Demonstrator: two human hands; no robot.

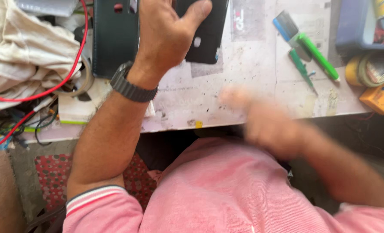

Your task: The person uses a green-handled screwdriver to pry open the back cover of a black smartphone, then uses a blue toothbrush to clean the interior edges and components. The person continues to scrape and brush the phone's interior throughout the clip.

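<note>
Gripping black phone [207, 36], left hand [168, 34], right hand [265, 125] blurred

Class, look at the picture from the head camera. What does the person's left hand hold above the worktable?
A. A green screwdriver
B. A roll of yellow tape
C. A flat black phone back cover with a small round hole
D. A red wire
C: the left hand grips the flat black phone back cover, thumb across its face, while the green screwdriver lies untouched on the white worktable.
</note>
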